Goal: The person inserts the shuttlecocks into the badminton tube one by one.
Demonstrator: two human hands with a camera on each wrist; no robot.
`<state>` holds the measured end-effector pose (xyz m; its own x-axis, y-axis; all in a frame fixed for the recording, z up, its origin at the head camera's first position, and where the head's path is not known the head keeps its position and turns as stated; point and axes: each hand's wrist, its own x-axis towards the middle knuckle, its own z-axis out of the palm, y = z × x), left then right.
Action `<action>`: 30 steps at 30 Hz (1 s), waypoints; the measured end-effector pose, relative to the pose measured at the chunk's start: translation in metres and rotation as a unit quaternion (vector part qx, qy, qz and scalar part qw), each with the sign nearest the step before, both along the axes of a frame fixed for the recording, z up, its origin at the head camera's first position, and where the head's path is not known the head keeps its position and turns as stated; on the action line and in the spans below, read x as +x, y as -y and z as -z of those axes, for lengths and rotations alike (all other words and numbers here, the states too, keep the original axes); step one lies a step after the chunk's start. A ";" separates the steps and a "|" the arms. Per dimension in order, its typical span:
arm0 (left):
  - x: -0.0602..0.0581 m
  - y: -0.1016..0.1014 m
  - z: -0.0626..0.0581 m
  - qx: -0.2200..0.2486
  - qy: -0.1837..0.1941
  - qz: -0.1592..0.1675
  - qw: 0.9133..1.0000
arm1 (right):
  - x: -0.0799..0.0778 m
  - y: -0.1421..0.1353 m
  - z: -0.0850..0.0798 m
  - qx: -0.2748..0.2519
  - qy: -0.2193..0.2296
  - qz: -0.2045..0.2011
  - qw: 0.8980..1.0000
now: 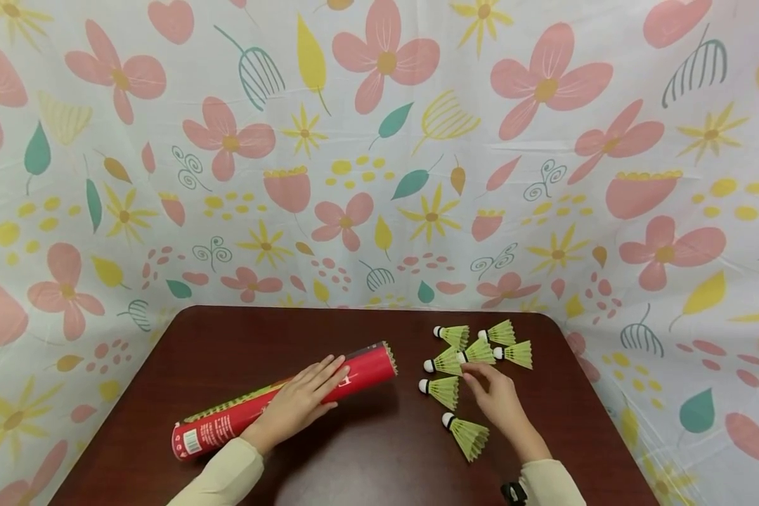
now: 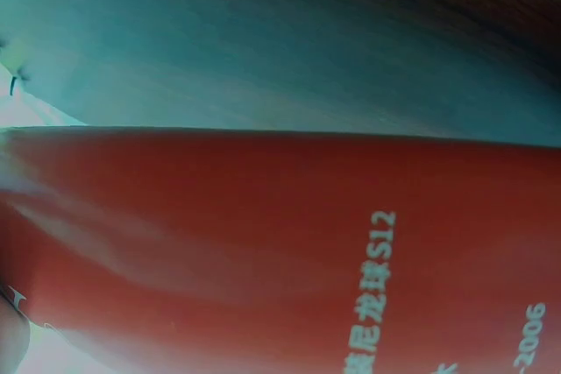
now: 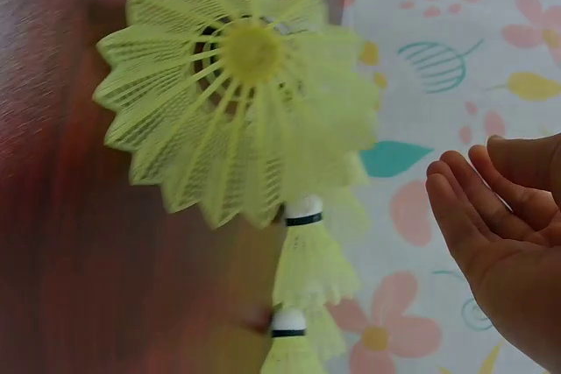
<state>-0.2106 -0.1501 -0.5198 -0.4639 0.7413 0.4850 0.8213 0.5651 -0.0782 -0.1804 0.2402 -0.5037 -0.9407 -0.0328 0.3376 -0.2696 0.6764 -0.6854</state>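
Note:
A red cylindrical shuttlecock tube [image 1: 367,369] lies slantwise on the table, with a yellow-green skirt edge showing at its right end. My left hand [image 1: 303,400] rests on the tube's middle, fingers stretched across it. In the left wrist view the tube's red side [image 2: 219,234] with white lettering fills the lower half. To the right, my right hand [image 1: 500,400] is beside a group of yellow-green shuttlecocks [image 1: 444,362]. Its fingers [image 3: 465,208] are loosely bent with nothing between them in the right wrist view, apart from a shuttlecock [image 3: 175,102] whose skirt faces the camera.
Several shuttlecocks with white heads lie close together at the table's right, one of them [image 1: 468,436] nearest the front. The dark brown table [image 1: 278,330] has rounded far corners. A flower-printed cloth [image 1: 379,267] hangs behind it and along both sides.

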 end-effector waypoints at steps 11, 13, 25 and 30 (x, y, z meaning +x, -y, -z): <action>0.002 0.002 0.003 -0.001 0.004 -0.008 1.000 | 0.001 -0.005 0.022 -0.002 0.076 0.005 0.997; 0.002 0.002 0.003 -0.001 0.004 -0.009 1.000 | -0.001 -0.004 0.025 -0.009 0.098 0.003 0.995; 0.002 0.004 0.001 0.003 0.000 -0.007 1.000 | -0.005 0.003 0.037 -0.012 0.131 -0.004 0.991; 0.003 0.005 0.000 0.007 0.006 -0.007 1.000 | -0.006 0.003 0.038 -0.011 0.143 -0.001 0.990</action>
